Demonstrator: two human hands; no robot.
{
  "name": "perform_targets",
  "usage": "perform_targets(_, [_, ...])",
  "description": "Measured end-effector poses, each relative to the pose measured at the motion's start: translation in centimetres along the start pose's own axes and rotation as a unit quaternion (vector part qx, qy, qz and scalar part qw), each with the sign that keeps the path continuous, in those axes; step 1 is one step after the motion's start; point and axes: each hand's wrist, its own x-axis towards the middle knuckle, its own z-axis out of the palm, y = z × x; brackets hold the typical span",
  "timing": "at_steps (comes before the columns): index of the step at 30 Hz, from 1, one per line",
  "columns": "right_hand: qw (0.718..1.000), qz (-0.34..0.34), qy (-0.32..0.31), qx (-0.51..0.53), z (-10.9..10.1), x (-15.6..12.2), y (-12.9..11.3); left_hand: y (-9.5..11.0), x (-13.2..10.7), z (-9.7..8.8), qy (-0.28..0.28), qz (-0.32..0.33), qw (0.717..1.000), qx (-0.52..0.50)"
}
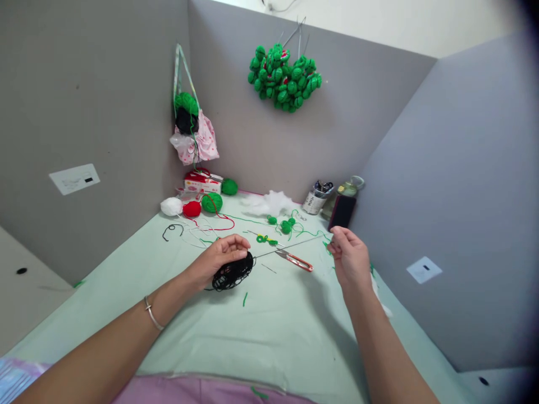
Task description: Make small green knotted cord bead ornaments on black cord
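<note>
Two hands: both busy, one thin strand point(290, 246) taut between them.
Left hand point(221, 255): fingers curled over the black yarn ball point(232, 273), pinning it to the green mat point(273, 325); I'd say to stop it rolling.
Right hand point(347, 255): right of the ball, raised, fingertips pinching the strand's end.
Red snips point(295, 260): just right of the ball, under the strand, handy.

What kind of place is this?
Probably a crochet work booth: grey partition walls around a green table, yarn balls on it, and a bunch of green crocheted pieces hanging up.
</note>
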Motion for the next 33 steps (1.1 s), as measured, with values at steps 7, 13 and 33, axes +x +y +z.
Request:
perform_targets(7, [0.976,0.076,-0.199,-0.039,0.7,-1.6,0.5,0.1,-0.2,0.0,-0.014,-0.014,1.000,0.000])
perform_targets(13, [0.827,0.130,-0.513,-0.193,3.3,-6.6,-0.1,-0.2,-0.3,0.1,-0.026,-0.012,1.000,0.002])
perform_targets(33, [0.848,-0.290,-0.348,-0.275,4.6,-9.2,1.5,-0.6,-0.1,0.8,-0.011,-0.020,1.000,-0.012])
